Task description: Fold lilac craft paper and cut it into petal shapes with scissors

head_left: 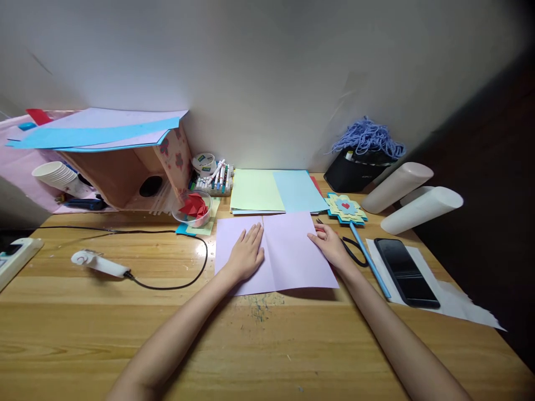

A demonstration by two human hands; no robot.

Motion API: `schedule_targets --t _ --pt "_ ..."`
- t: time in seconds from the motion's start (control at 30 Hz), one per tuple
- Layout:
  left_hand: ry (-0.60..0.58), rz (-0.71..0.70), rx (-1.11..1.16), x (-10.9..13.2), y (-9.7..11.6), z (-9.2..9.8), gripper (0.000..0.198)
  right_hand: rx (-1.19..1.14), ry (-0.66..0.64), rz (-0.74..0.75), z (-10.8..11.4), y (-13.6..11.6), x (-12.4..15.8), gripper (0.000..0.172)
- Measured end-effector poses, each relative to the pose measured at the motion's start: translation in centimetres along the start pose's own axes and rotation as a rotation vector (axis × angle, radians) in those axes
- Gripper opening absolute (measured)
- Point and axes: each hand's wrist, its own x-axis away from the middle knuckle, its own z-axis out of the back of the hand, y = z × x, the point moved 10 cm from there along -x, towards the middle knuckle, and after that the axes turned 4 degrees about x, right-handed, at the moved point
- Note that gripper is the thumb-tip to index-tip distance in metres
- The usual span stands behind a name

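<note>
A sheet of lilac paper (pixel 292 250) with a crease down its middle lies in front of me on the wooden table. Its right half is raised a little and casts a shadow below its near edge. My left hand (pixel 247 253) rests flat on the left half, fingers stretched out toward the crease. At the right edge, my right hand (pixel 328 242) pinches the paper between thumb and fingers. Scissors (pixel 354 250) lie partly hidden behind the right hand. Just beyond the sheet is a stack of pale green and blue paper (pixel 257 190).
Left are a hot glue gun (pixel 102 264) with a looping black cord, a fabric box (pixel 175 161) and a plastic bowl (pixel 203 217) with red folded paper. Right are a paper flower (pixel 346 207) with a blue stem, a phone (pixel 406 273), white rolls (pixel 422 210) and a black holder (pixel 355 172) with yarn.
</note>
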Motion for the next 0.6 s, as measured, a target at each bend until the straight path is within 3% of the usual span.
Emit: schedule_targets --t 0.5,0.6 --pt "0.001 0.015 0.004 0.0 -0.2 -0.4 0.057 -0.047 0.035 -0.062 1.5 0.2 2.2 0.047" --pt "-0.010 0.019 0.011 -0.1 -0.2 -0.3 0.057 -0.053 -0.055 -0.095 1.1 0.4 3.2 0.044"
